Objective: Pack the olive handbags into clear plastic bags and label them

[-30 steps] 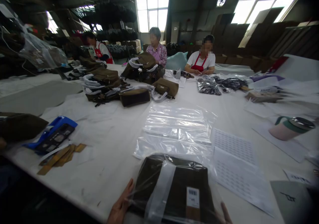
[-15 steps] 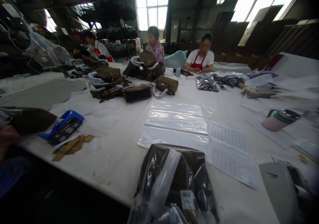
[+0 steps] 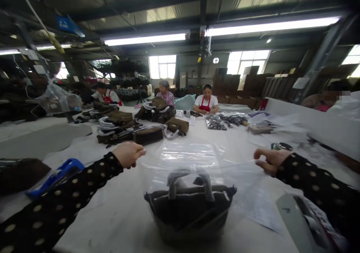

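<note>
A dark handbag [image 3: 191,211] with wrapped handles stands upright at the table's near edge, inside a clear plastic bag [image 3: 242,174]. My left hand [image 3: 129,154] pinches the left end of the bag's stretched opening. At the opposite end, my right hand [image 3: 270,160] grips the plastic between thumb and fingers. Both hands are raised above the handbag's top, wide apart. Behind the handbag lie flat clear bags [image 3: 187,151], partly seen through the stretched plastic.
Brown handbags [image 3: 149,134] are piled mid-table. A blue holder [image 3: 60,174] lies left, a grey device [image 3: 298,219] right, beside a printed sheet [image 3: 261,211]. The lid of a cup [image 3: 282,146] shows behind my right hand. People sit across the table.
The view has tilted up. Both my hands have come into view, holding the plastic bag spread wide. The bagged handbag, earlier lying at the near edge, now stands upright.
</note>
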### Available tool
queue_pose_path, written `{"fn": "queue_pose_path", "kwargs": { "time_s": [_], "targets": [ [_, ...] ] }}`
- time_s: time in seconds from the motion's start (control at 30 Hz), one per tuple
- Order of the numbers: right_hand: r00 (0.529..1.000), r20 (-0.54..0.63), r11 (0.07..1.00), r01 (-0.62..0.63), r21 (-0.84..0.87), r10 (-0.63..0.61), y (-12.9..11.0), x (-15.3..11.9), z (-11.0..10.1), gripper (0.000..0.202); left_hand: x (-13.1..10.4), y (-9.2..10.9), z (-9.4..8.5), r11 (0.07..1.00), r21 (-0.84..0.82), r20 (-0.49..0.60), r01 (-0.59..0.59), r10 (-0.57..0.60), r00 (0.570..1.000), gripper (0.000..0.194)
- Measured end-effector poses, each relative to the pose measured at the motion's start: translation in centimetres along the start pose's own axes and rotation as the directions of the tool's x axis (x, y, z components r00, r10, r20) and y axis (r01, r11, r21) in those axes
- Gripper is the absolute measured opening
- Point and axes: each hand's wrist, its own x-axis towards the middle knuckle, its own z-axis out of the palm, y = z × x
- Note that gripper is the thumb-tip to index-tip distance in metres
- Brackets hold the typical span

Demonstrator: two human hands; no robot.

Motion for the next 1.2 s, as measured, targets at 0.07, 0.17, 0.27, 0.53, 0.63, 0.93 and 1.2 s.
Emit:
{"fn": "queue_pose_path", "kwargs": {
  "time_s": [0.07,0.17,0.27,0.53,0.63,0.93,1.2],
  "targets": [
    [0.998,0.062,1.0,-0.004,-0.021,0.005,-1.1,-0.1,-0.4,0.011,0.3,0.2,0.6,0.998,0.054,-0.016,-0.041,0.042,0.999,0.037],
    [0.995,0.095,0.999,0.031,-0.013,-0.03,-2.0,-0.4,-1.2,0.013,0.3,0.7,0.5,0.992,0.077,-0.039,-0.096,0.099,0.994,0.037],
    [0.995,0.085,0.999,0.047,0.013,-0.048,-2.1,-0.4,-2.1,0.015,0.2,0.9,-0.4,0.988,0.104,-0.066,-0.114,0.121,0.99,0.035],
    [0.983,0.171,0.993,0.042,0.113,-0.061,-1.5,0.4,-1.8,0.02,0.8,0.3,-1.4,0.961,0.246,-0.066,-0.125,0.145,0.987,0.034],
    [0.984,0.167,0.992,0.036,0.123,-0.056,-1.3,1.0,-0.9,0.02,1.1,0.6,-1.3,0.957,0.248,-0.079,-0.148,0.172,0.982,0.033],
    [0.988,0.149,0.984,-0.074,0.164,0.049,-3.1,2.0,-0.2,0.02,1.1,0.3,-1.4,0.978,0.163,-0.198,-0.13,0.161,0.967,0.035],
    [0.979,0.185,0.992,0.103,-0.078,-0.087,-3.2,4.1,0.8,0.019,1.0,0.0,-0.3,0.984,0.079,-0.203,-0.158,0.171,0.964,0.035]
  ]
}}
